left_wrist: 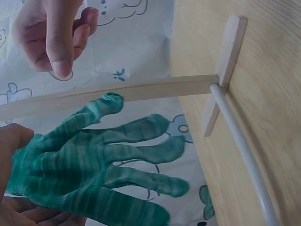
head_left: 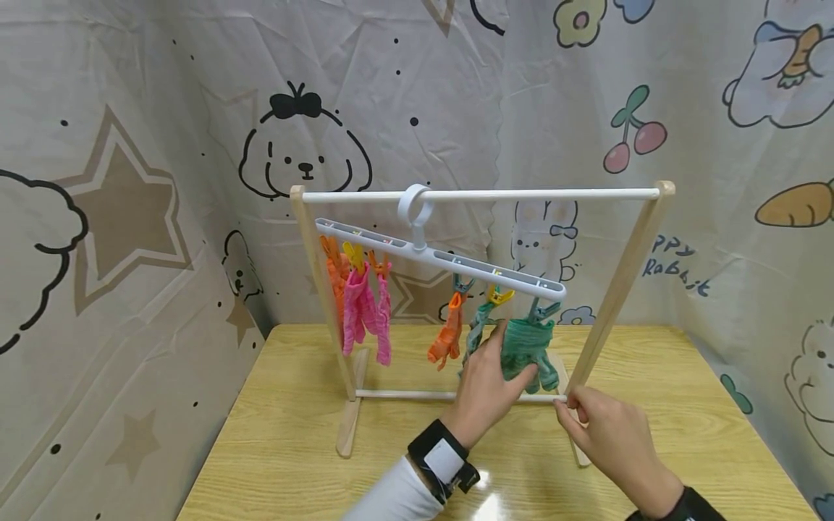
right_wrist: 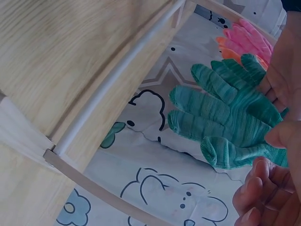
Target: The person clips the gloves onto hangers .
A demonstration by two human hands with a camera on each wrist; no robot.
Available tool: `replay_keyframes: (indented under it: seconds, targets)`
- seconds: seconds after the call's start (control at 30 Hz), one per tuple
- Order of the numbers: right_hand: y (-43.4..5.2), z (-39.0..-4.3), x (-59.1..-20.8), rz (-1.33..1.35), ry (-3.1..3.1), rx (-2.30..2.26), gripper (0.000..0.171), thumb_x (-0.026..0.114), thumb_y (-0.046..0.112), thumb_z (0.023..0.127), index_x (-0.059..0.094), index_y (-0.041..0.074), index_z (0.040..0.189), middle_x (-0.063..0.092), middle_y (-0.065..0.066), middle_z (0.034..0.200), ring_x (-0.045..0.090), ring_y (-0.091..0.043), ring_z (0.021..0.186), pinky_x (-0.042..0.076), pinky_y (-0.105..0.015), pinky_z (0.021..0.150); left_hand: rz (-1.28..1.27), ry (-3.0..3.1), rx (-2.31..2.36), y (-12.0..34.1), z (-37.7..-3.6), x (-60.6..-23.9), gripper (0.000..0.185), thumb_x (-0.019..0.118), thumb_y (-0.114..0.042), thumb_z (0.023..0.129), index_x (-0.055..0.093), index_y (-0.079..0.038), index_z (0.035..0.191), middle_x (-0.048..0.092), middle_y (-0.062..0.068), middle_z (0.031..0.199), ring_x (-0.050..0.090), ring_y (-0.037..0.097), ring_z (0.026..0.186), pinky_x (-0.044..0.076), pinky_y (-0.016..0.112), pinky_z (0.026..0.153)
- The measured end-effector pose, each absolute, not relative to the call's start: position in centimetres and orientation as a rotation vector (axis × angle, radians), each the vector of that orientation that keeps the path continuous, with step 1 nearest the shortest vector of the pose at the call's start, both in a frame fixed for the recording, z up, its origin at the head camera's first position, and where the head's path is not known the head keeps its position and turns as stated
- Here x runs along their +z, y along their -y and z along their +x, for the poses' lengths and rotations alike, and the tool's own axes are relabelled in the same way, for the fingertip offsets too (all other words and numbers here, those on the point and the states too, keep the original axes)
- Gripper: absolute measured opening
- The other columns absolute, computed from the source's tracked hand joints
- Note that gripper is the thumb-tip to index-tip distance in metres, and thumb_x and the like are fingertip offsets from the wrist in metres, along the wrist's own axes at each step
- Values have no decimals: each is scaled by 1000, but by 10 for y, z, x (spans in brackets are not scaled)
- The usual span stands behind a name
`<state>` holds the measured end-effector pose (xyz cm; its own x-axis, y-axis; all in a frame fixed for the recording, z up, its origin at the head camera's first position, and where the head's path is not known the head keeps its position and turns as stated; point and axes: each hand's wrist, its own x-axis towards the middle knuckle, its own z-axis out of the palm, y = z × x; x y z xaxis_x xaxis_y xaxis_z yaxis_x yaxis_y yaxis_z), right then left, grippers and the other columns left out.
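A striped green knit glove [head_left: 526, 344] hangs by its cuff from a blue-grey clip [head_left: 544, 311] at the low right end of a white hanger [head_left: 449, 261]. My left hand [head_left: 487, 387] holds this glove from the left, thumb in front and fingers behind. In the left wrist view, the glove [left_wrist: 70, 160] spreads its fingers out to the right. My right hand [head_left: 612, 438] is beside the rack's right post, fingers loosely curled, thumb extended, nothing seen in them. In the right wrist view, its thumb overlaps the glove cuff.
The hanger tilts on the rack's white top rod [head_left: 541, 195]. Pink gloves [head_left: 360, 307] and orange ones hang at its left; a small orange glove [head_left: 448, 334] and a grey-green one hang nearer the middle. A lower rod [head_left: 404, 394] crosses above the wooden table [head_left: 274, 449].
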<state>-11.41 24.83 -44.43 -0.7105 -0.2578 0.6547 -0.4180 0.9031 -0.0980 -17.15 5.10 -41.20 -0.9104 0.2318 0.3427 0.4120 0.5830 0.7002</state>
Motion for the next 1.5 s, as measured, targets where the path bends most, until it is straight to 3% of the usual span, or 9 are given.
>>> replay_keyframes:
  seconds: [0.57, 1.5]
  targets:
    - [-248, -110, -455, 435, 2423, 333, 25, 83, 21, 73, 58, 20, 72, 42, 16, 57, 21, 9, 47, 19, -13, 41, -500, 2641, -1262, -45, -166, -432, 69, 74, -38, 91, 49, -4, 147, 63, 15, 140, 64, 31, 123, 55, 45, 96]
    - [-244, -104, -473, 349, 2495, 403, 30, 82, 18, 77, 53, 22, 70, 37, 19, 58, 19, 9, 46, 19, -13, 41, -426, 2777, -1305, -25, -152, -480, 66, 75, -38, 90, 53, -7, 144, 63, 15, 139, 64, 33, 122, 55, 47, 97]
